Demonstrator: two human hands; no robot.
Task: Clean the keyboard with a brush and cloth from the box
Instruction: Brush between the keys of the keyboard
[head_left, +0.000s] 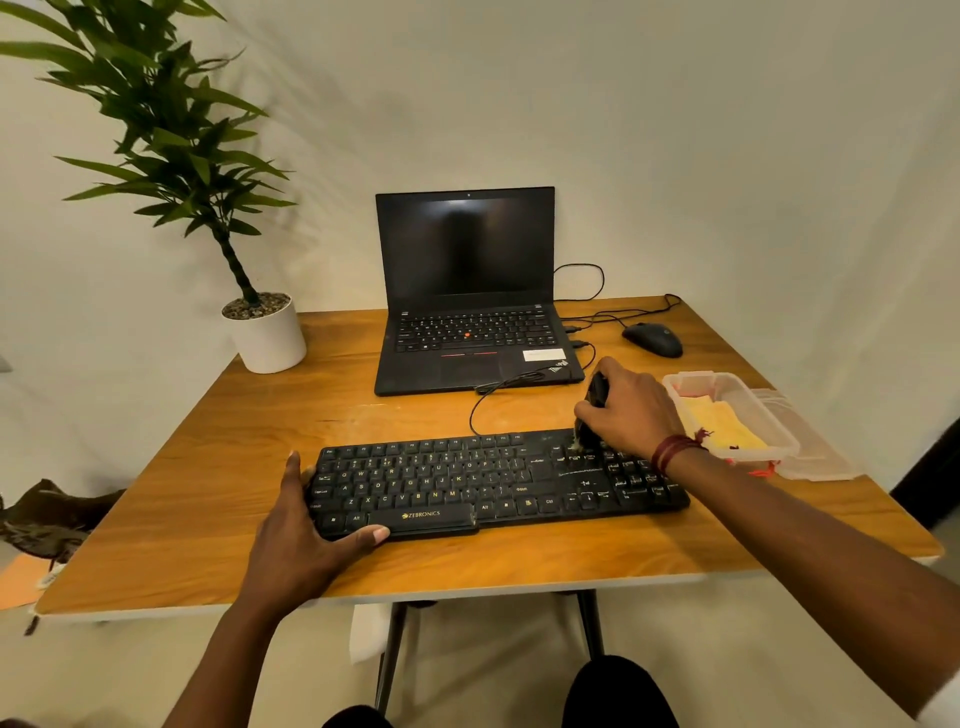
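Left hand (306, 525): forearm enters from the lower left. The hand lies spread against the front-left corner of the keyboard (467, 483). The fingers run fairly straight up the left end and the thumb presses along the front edge beside the spacebar. It braces the corner and is not closed around anything.

Right hand (631, 410): forearm crosses in from the lower right, back of the hand upward, with a red thread band (670, 452) on the wrist. The fingers are curled tightly round a black brush (597, 395). The brush stands steeply, handle uppermost and pale bristles down. The bristles touch the keys at the rear right of the keyboard, directly under this hand.

Keyboard: black, full-size, light legends, "ZEBRONICS" printed on the spacebar. It lies flat on the wooden table (182, 493). Its long axis runs from the left hand to the right hand, the right end slightly farther away. Its cable (483, 410) loops off the rear edge.

Box (779, 431): clear plastic, open, just right of the right hand. A yellow cloth (727, 428) lies inside. Its lid (815, 462) lies beneath it, showing on the far side.

Beyond the hands: an open laptop (467, 291) with a dark screen, a black mouse (652, 339) beyond the right hand, and a potted plant (265, 332) far beyond the left hand.
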